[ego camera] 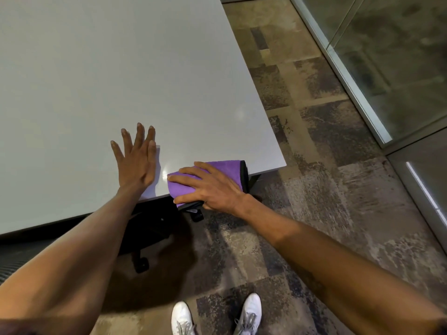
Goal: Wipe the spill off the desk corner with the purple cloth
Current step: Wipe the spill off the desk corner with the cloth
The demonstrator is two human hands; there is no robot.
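A folded purple cloth [226, 168] with a black hem lies on the near right corner of the pale grey desk [121, 76], hanging slightly over the front edge. My right hand [212, 188] presses flat on top of it, fingers spread toward the left. My left hand [136, 159] rests palm down on the desk just left of the cloth, fingers apart, holding nothing. A small shiny wet patch [167, 170] shows on the surface between the two hands.
A black wheeled chair base [141, 261] stands under the desk's front edge. Patterned carpet [326, 189] covers the floor to the right. A glass partition with a metal frame [358, 93] runs along the far right. My white shoes [249, 313] are at the bottom.
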